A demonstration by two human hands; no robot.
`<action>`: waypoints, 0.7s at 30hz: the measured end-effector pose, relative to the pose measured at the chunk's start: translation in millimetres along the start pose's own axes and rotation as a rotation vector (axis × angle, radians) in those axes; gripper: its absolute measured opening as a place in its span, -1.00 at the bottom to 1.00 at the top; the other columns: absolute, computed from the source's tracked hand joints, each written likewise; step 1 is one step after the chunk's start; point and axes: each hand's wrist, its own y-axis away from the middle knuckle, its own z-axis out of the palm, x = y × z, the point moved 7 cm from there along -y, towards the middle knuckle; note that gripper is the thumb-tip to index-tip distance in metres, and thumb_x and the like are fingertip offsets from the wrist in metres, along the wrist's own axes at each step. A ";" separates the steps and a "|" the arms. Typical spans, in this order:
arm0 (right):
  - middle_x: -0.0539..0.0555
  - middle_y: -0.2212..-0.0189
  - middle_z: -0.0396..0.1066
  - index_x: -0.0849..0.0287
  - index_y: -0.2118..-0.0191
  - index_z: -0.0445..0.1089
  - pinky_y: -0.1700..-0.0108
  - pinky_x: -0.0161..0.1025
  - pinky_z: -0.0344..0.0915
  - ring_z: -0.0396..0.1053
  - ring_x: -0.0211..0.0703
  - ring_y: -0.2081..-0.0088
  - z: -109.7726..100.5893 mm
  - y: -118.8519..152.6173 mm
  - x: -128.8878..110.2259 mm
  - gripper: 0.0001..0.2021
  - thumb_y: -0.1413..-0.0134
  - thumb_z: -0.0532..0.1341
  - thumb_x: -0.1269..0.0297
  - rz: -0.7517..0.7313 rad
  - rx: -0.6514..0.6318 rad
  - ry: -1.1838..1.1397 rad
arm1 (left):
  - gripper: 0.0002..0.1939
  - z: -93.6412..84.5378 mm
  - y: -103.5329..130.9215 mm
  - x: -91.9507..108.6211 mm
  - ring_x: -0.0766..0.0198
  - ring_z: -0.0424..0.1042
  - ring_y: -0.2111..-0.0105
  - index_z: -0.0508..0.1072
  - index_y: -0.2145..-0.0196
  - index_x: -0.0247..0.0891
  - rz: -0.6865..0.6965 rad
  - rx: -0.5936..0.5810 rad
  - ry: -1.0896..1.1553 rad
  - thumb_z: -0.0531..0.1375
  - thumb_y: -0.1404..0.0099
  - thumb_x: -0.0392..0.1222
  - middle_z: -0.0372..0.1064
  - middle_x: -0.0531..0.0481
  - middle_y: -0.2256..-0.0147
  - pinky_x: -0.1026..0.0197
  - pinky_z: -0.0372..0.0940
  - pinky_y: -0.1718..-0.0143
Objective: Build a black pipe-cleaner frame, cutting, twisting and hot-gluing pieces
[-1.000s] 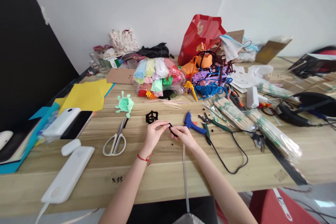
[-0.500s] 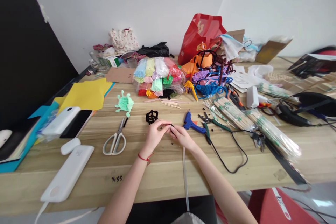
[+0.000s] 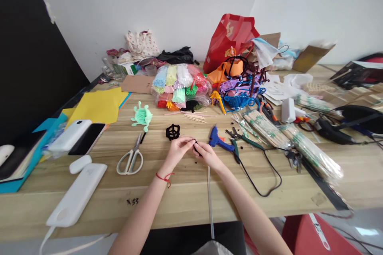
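Note:
Between my two hands is a small dark piece [image 3: 196, 148] that looks like black pipe cleaner, mostly covered by the fingers. My left hand [image 3: 179, 149], with a red string at the wrist, is pinched at the piece's left side. My right hand [image 3: 210, 156] grips it from the right with thumb and fingers. Just beyond the left hand lies a black six-sided openwork frame [image 3: 172, 132]. A blue glue gun [image 3: 220, 140] rests to the right of my right hand, beside green-handled pliers [image 3: 236, 152]. White-handled scissors [image 3: 131, 161] lie to the left.
A mint-green fuzzy figure [image 3: 142, 116] sits behind the scissors. Farther back are bagged pipe cleaners [image 3: 179, 87], a colourful heap [image 3: 237, 93] and a red bag [image 3: 229, 38]. Wrapped sticks [image 3: 266, 129] lie right; a power bank [image 3: 76, 195] and phone [image 3: 86, 139] lie left.
More of the black piece shows between my fingers, and its visible part looks rounder. Both hands stay nearly in place; the view has shifted slightly.

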 end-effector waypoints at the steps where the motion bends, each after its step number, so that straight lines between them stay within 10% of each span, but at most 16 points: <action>1: -0.11 0.66 0.08 0.17 0.52 0.20 0.56 -0.35 -0.03 -0.01 -0.35 0.62 0.0 0.1 0.1 -0.57 -0.11 0.03 -0.12 0.000 0.000 0.054 | -0.78 -0.9 -0.1 0.2 0.23 0.41 0.29 0.53 0.42 -0.31 0.008 0.019 -0.002 0.27 -0.09 -0.08 0.44 -0.11 0.28 0.25 0.32 0.30; 5: 0.05 0.45 0.41 0.19 0.34 0.40 0.33 -0.28 0.24 0.31 -0.18 0.39 -29.9 2.8 -13.1 -0.64 -0.09 0.09 -0.04 -0.071 0.131 0.341 | -0.80 -5.3 -0.6 2.0 0.24 0.40 0.30 0.52 0.47 -0.31 0.072 0.086 -0.047 0.29 -0.07 -0.09 0.42 -0.08 0.34 0.24 0.31 0.27; 9: 0.20 0.34 0.49 0.29 0.22 0.43 0.20 -0.16 0.31 0.42 -0.02 0.29 -134.2 15.5 -40.6 -0.67 -0.07 0.12 0.11 -0.001 0.660 0.637 | -0.79 -7.1 -1.1 3.0 0.26 0.39 0.32 0.51 0.48 -0.31 0.107 0.100 -0.081 0.28 -0.08 -0.08 0.42 -0.08 0.36 0.25 0.29 0.29; 13: 0.31 0.26 0.47 0.34 0.16 0.42 0.12 -0.13 0.28 0.43 0.08 0.15 -221.9 14.0 -54.5 -0.72 -0.12 0.08 0.29 0.429 0.857 1.193 | -0.79 -4.4 0.1 4.4 0.26 0.39 0.33 0.51 0.47 -0.31 0.123 0.092 -0.094 0.28 -0.09 -0.08 0.42 -0.08 0.37 0.26 0.28 0.31; 21: 0.44 0.16 0.40 0.44 0.09 0.37 0.12 -0.12 0.30 0.40 0.14 0.07 -251.2 -6.2 -35.3 -0.71 -0.11 0.06 0.43 0.669 0.774 1.365 | -0.80 1.3 1.9 2.4 0.26 0.39 0.33 0.50 0.46 -0.30 0.147 0.056 -0.162 0.25 -0.13 -0.09 0.43 -0.09 0.36 0.27 0.26 0.37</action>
